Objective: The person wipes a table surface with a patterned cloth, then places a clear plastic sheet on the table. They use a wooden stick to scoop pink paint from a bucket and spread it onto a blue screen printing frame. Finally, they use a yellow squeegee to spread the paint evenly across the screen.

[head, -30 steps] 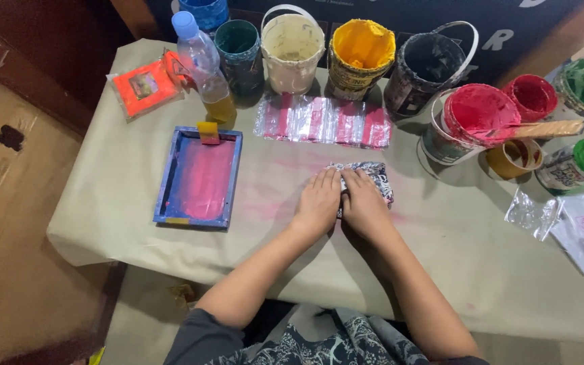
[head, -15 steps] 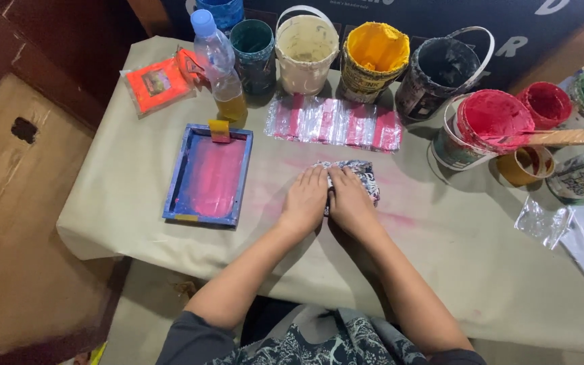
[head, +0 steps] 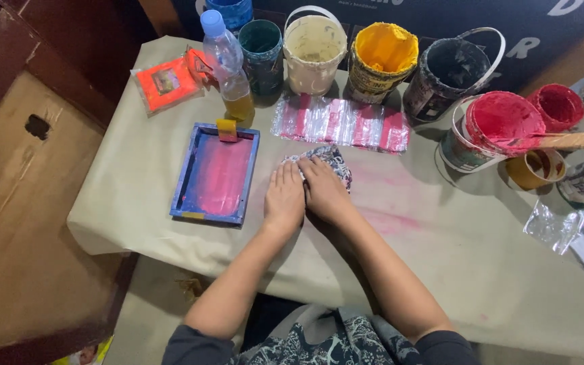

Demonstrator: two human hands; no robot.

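Patterned cloth (head: 329,162), dark with a pale print, lies bunched on the tabletop (head: 441,270) just right of the blue-framed printing screen (head: 215,174). Both hands rest on it side by side: the left hand (head: 284,197) lies flat with fingers straight and together, its fingertips on the cloth's near edge, and the right hand (head: 326,192) lies flat over the cloth's middle. Neither hand grips; they press down with open palms. By the look of it, the step in hand is pressing or rubbing the cloth against the pink-stained cover, and any further move calls for even pressure and keeping the cloth from sliding.

Around them, the screen holds a pink wash of ink, with a small yellow piece at its far edge. Beyond lies a strip of clear plastic with pink stripes (head: 341,123). A plastic bottle (head: 228,64) with amber liquid and an orange packet (head: 165,81) sit far left. Open paint buckets line the back: teal, cream (head: 314,49), yellow (head: 382,57), black (head: 449,67), and red (head: 491,128) with a wooden stirrer (head: 569,140) across it. These stand close enough to crowd any sweep forward or right.
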